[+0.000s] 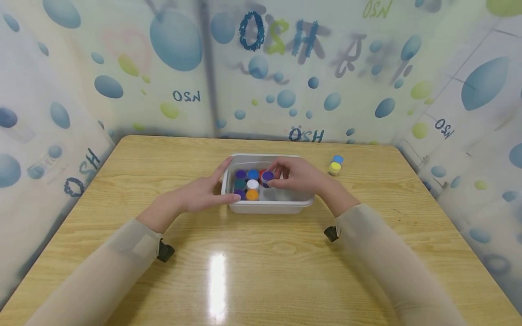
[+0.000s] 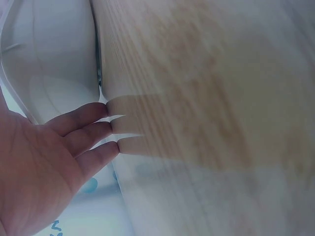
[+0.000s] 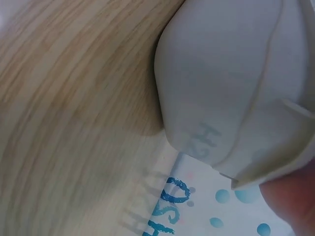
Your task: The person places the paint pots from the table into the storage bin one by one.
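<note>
A pale plastic container (image 1: 267, 208) holds several small paint jars grouped at its left side. Among them are a white-lidded jar (image 1: 253, 184), an orange-lidded one (image 1: 252, 195) and a blue-lidded one (image 1: 253, 174). My right hand (image 1: 299, 174) reaches in from the right and pinches a purple-lidded paint jar (image 1: 267, 177), close to a partly hidden red lid (image 1: 262, 173). At the container's left end rests my left hand (image 1: 200, 192), thumb across the near corner. In the left wrist view its extended fingers (image 2: 83, 118) touch the tabletop beside the container wall.
Two more jars, one blue-lidded (image 1: 337, 159) and one yellow-lidded (image 1: 335, 168), stand on the wooden table (image 1: 277, 262) right of the container. Patterned curtains (image 1: 261, 90) enclose the table's back and sides.
</note>
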Available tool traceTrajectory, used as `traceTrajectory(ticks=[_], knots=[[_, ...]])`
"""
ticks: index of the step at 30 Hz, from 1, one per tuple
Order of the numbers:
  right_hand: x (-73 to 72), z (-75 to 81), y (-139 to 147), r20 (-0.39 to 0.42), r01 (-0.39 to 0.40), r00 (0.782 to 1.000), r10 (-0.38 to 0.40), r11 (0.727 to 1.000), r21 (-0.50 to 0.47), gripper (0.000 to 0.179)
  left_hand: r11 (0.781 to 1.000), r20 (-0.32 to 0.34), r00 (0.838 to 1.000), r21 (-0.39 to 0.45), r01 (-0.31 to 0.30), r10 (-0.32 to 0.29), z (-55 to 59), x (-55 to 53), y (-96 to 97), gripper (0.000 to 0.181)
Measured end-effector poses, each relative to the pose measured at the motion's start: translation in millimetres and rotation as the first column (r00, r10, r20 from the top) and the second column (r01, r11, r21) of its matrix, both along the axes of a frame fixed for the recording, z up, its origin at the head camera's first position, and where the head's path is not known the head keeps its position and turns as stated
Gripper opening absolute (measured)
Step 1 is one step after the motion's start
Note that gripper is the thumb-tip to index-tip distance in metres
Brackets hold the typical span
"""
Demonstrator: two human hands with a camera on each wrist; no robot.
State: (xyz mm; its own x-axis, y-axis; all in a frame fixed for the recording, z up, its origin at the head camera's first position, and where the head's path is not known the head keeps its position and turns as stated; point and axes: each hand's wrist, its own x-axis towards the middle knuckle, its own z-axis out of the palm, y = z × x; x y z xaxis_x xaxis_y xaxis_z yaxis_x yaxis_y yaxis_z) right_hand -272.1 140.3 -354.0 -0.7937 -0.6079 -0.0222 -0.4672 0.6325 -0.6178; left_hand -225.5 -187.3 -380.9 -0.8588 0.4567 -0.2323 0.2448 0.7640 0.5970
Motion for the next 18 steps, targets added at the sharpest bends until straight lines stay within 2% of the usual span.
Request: traceTrajectory(ticks=[4,11,18], knots=[[-2.0,-6.8,-2.2,0.008,0.004,1.0,-0.004,1.0,0.017,0.031,1.0,-0.003,1.0,0.005,0.005,-0.005,-0.2,0.5,2.8,0.117],[-2.5,-8.5,-7.2,-0.02,0.018,1.0,-0.015,0.985,0.17,0.031,1.0,-0.01,1.0,-0.005,-0.015,0.015,0.8,1.0,3.9,0.116],[-3.9,-8.3,-10.6,0.009,0.029,0.999,-0.032,0.968,0.248,0.031,1.0,-0.009,1.0,-0.009,-0.009,0.009,-0.6,0.2,3.7,0.116]])
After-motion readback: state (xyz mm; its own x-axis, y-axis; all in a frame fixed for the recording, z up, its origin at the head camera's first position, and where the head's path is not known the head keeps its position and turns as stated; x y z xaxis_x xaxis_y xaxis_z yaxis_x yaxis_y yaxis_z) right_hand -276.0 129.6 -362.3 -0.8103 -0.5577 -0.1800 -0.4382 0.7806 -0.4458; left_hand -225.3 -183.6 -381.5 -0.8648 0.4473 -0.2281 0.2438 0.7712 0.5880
